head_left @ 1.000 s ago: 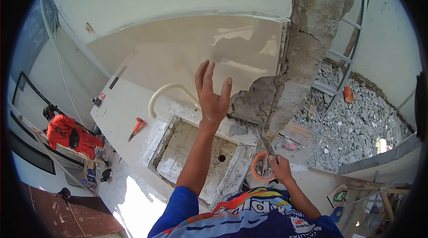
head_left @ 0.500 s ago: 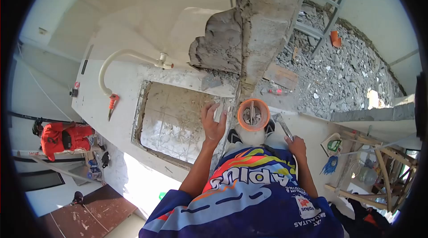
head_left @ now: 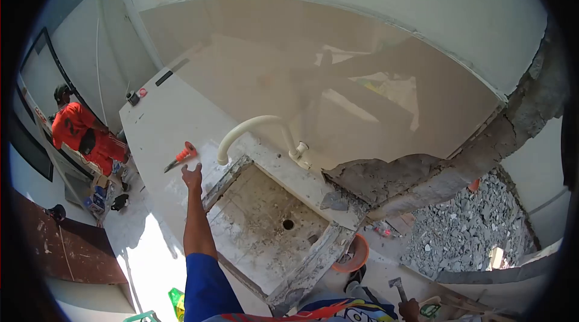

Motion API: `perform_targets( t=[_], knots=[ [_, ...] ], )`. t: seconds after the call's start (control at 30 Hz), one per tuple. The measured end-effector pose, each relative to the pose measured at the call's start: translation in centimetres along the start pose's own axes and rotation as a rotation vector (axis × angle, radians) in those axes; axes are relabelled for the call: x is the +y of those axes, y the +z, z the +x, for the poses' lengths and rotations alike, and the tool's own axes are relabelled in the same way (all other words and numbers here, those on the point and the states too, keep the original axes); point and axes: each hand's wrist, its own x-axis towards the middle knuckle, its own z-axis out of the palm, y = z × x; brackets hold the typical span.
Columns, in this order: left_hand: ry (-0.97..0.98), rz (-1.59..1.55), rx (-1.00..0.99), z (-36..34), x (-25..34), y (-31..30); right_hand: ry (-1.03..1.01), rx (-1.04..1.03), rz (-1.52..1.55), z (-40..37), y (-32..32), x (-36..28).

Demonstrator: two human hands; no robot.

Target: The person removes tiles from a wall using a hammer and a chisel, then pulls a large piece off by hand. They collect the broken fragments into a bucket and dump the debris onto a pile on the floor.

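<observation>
My left hand (head_left: 192, 178) reaches out over the pale countertop with its fingers apart and nothing in them. Just beyond the fingertips lies a chisel (head_left: 183, 156) with an orange grip and guard; a small gap seems to separate them. At the lower right, my right hand (head_left: 409, 310) is closed around the handle of a hammer (head_left: 396, 286), whose head points up and away from me. Between the hands is a rectangular basin (head_left: 259, 201) with rough, chipped edges and a round drain hole. A cream curved faucet (head_left: 258, 122) stands behind it.
An orange bucket (head_left: 357, 254) stands by my feet, partly hidden by the basin edge. Rubble (head_left: 464, 231) covers the ground at right. Broken plaster (head_left: 386, 180) borders the wall panel. A person in orange (head_left: 84, 132) stands at far left. A broken piece (head_left: 333, 201) lies near the basin corner.
My view has swung left. My left hand has moved from the basin's near right corner out to the chisel. My right hand still holds the hammer low at the right.
</observation>
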Motion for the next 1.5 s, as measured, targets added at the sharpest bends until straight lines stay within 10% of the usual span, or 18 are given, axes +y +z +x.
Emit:
perform_targets(
  t=[0.07, 0.13, 0.23, 0.33, 0.53, 0.73, 0.77, 0.83, 0.97, 1.03, 1.07, 1.13, 1.33, 1.47, 1.5],
  knots=[
    [0.125, -0.407, -0.295, 10.3, -5.4, 2.6, 0.099, 0.002, 0.022, -2.3, -1.6, -1.5],
    [-0.406, -0.355, -0.205, 9.9, -1.1, 1.5, 0.139, 0.036, 0.053, -4.2, -2.6, -2.4],
    [-0.526, -0.421, -0.121, 12.7, -0.9, 2.4, 0.198, 0.074, 0.037, -6.7, -3.6, -3.6],
    [-0.502, -0.507, -0.404, 16.9, -4.5, 2.6, 0.264, 0.107, 0.049, -8.9, -4.2, -4.6],
    [-0.224, -0.885, 0.058, 21.9, -11.6, 5.8, 0.361, 0.040, 0.150, -9.5, -4.2, -6.4],
    [0.079, -0.657, -0.351, 19.5, -12.6, 2.0, 0.191, 0.108, 0.261, -7.3, -5.8, -9.2],
    [0.453, -0.272, -0.324, 17.2, -12.5, 1.5, 0.138, 0.105, 0.312, -6.8, -6.0, -9.5],
    [-0.372, -1.040, -0.277, 11.3, -11.0, 1.2, 0.020, 0.180, 0.392, -6.2, -6.1, -10.8],
    [-0.160, -1.189, -0.704, -13.7, -4.6, -2.2, -0.286, 0.303, 0.623, -6.7, -11.5, -15.9],
    [-0.725, -1.268, -0.727, -25.7, 1.8, -2.7, -0.481, 0.099, 0.616, -5.2, -13.3, -17.3],
    [-0.746, -1.267, -0.867, -30.4, 3.0, -2.6, -0.274, -0.331, 0.972, -6.0, -16.1, -19.0],
    [-0.847, -1.273, -1.138, -38.3, 7.1, -2.5, -0.296, -0.368, 0.963, -7.2, -19.8, -20.8],
    [-0.626, -1.089, -1.448, -48.6, 19.3, -2.3, -0.817, 0.149, 1.407, -9.4, -23.2, -19.7],
    [-0.553, -1.075, -1.457, -50.9, 24.2, -1.6, -0.798, -0.800, 1.183, -9.3, -27.5, -17.3],
    [-0.526, -1.093, -1.419, -51.3, 24.9, -1.2, -0.768, -0.749, 1.149, -9.3, -27.1, -16.9]
  ],
)
